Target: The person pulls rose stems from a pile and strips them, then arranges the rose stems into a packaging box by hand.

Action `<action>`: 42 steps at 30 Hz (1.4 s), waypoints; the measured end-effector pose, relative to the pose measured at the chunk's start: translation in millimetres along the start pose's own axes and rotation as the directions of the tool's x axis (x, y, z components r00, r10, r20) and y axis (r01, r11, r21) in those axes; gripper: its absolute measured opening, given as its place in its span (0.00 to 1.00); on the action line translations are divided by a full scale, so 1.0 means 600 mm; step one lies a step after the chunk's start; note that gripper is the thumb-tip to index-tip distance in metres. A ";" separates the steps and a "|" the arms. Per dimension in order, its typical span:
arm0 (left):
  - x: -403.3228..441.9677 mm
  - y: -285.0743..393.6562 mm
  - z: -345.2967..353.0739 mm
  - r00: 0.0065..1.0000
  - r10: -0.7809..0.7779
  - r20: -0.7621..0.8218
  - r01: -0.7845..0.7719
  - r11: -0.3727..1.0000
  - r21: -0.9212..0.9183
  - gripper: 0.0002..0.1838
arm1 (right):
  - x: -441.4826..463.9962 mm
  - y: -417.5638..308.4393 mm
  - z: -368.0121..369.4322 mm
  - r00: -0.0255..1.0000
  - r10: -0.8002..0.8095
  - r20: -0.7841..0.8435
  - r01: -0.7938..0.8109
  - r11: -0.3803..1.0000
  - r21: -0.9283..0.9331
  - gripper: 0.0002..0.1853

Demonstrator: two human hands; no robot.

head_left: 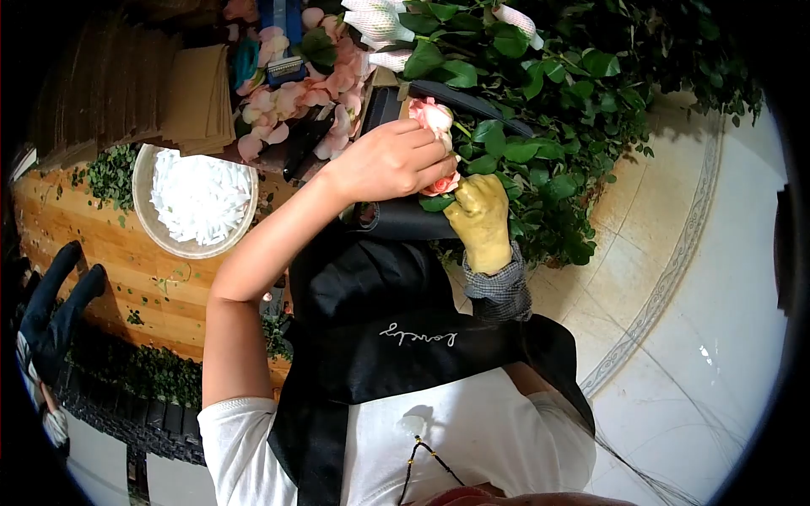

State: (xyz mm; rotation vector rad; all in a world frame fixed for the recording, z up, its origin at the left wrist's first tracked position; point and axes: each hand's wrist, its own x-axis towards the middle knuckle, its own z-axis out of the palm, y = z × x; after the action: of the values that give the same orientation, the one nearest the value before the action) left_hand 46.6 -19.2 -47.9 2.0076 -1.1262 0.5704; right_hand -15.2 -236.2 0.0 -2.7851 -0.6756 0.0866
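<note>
My left hand (396, 158), bare, has its fingers curled over pink roses, with blooms showing above and below it. The upper pink rose (432, 116) is pale; the lower rose (443, 184) is a deeper pink. My fingertips are partly hidden against the petals. Just to the right, my right hand (479, 211) wears a yellow glove and is closed just below the blooms, among green leaves (523, 150). What it grips looks like the rose stems, mostly hidden by the glove. A black padded bar (409, 221) lies under the hands.
A round tub (145, 198) of white foam pieces stands on the wooden table (181, 282). Brown cardboard sheets (196, 101) and loose pink petals (283, 101) lie at upper left. Net-sleeved roses (380, 25) and dense foliage fill the upper right. Another person's dark gloves (63, 291) show at far left.
</note>
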 end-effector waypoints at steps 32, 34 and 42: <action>0.000 0.227 0.044 0.680 -0.642 0.354 0.501 0.759 0.415 0.20 | 0.069 -0.046 -0.112 0.940 0.247 0.235 -0.249 0.968 -0.022 0.13; 0.008 0.229 0.047 0.645 -0.665 0.377 0.502 0.740 0.448 0.21 | 0.092 -0.047 -0.113 0.890 0.391 0.234 -0.370 0.920 -0.129 0.13; 0.013 0.236 0.047 0.643 -0.709 0.289 0.578 0.697 0.425 0.19 | 0.075 -0.003 -0.022 0.941 -0.111 0.318 0.154 0.982 -0.111 0.12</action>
State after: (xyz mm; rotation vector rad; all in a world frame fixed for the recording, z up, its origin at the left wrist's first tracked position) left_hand -70.4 -92.2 -4.2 2.6941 -0.4501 -0.1228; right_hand 25.6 -217.5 13.4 -2.8722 -0.9767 0.4790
